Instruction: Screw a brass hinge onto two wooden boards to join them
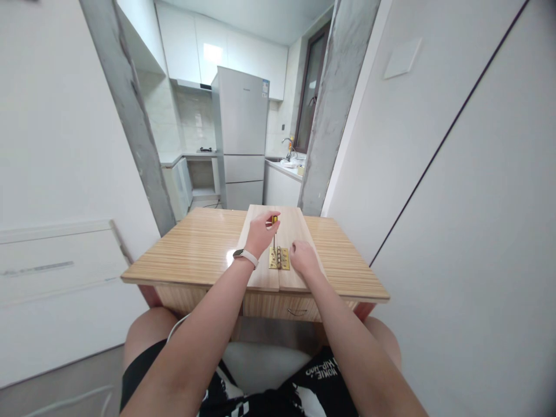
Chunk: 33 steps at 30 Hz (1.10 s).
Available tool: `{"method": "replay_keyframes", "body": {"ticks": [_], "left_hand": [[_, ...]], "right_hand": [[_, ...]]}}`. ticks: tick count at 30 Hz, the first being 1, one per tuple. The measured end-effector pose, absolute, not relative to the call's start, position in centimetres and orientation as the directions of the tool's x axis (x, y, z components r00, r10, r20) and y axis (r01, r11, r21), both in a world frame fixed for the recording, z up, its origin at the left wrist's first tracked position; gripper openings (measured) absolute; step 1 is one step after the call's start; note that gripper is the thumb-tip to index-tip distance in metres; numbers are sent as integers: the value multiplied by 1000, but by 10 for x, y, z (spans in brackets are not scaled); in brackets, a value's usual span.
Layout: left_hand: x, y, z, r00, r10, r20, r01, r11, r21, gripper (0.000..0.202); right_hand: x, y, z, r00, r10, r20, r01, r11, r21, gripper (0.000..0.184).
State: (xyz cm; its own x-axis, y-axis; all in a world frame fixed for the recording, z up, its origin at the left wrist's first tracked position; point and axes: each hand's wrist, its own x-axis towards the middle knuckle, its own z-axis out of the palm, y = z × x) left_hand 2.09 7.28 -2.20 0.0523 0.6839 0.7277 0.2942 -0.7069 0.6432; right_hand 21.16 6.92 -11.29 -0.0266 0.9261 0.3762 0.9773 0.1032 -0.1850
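Two pale wooden boards point(295, 229) lie side by side on a small striped wooden table point(195, 249). A brass hinge point(278, 258) sits across the seam between them, near the front. My left hand point(259, 231), with a white band at the wrist, is closed round a screwdriver with a yellow handle point(274, 220), held upright with its shaft pointing down at the hinge. My right hand point(302, 258) rests on the right board just beside the hinge, fingers curled; I cannot see whether they pinch anything.
I sit with my knees under the table's front edge, where a drawer point(286, 307) shows. White walls close in on both sides. Beyond the table a doorway opens onto a kitchen with a grey fridge point(241, 133) and a counter with a sink point(284, 165).
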Motion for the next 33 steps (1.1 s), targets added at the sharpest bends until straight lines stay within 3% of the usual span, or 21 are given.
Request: {"method": "replay_keyframes", "body": {"ticks": [10, 16, 21, 28, 33], "left_hand": [[16, 70, -20, -61, 622, 781, 434, -688, 582, 11], [17, 71, -21, -5, 667, 745, 341, -699, 628, 29], [20, 72, -21, 25, 692, 722, 280, -698, 659, 23], [20, 72, -20, -67, 664, 744, 400, -666, 630, 20], [17, 72, -20, -34, 672, 740, 411, -666, 623, 25]], "right_hand": [[212, 69, -112, -27, 925, 379, 976, 107, -191, 28], [211, 68, -111, -20, 926, 377, 976, 99, -192, 26], [210, 66, -109, -13, 931, 365, 978, 87, -189, 27], [210, 66, -109, -18, 929, 370, 978, 93, -185, 29], [210, 68, -111, -15, 929, 369, 976, 94, -197, 28]]}}
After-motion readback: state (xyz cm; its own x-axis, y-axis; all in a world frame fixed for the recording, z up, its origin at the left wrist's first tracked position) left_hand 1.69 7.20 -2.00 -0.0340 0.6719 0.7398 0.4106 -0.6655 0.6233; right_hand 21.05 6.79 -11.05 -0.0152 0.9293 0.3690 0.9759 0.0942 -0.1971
